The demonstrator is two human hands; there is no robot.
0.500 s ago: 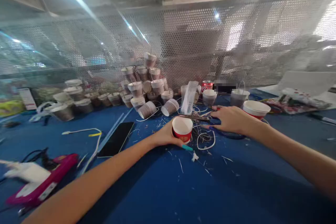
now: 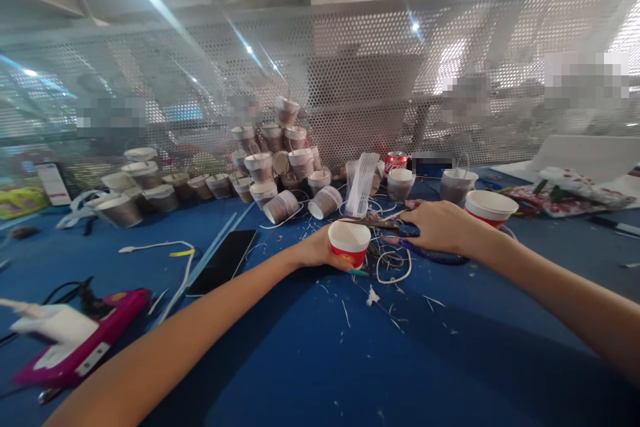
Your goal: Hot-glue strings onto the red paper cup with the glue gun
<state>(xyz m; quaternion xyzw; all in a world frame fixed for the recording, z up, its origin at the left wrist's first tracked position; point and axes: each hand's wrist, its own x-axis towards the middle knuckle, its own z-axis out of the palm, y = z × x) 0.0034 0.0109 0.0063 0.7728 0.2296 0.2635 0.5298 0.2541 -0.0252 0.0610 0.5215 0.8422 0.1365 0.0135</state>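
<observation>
My left hand [image 2: 323, 248] is wrapped round a red and white paper cup [image 2: 349, 255], which stands upright with its mouth facing up. In my right hand [image 2: 434, 228] is a pair of scissors with blue handles [image 2: 411, 229]. The dark scissor blades [image 2: 367, 222] point left and reach the far side of the cup's rim; whether they touch it I cannot tell. A loop of white cord [image 2: 395, 278] lies between my hands, among scraps. Just behind my right hand stands another red and white paper cup [image 2: 493, 207].
Several brown cups [image 2: 260, 167] are stacked at the back, with more at the left. A phone [image 2: 225, 260] and a pink power strip [image 2: 95, 347] lie on the left. Clear strips [image 2: 363, 183] stand by a red can [image 2: 396, 160]. A perforated screen [image 2: 360, 80] rises behind.
The cup in my left hand is tilted slightly differently and sits a little higher. Both hands keep their hold, and the scissors have hardly moved.
</observation>
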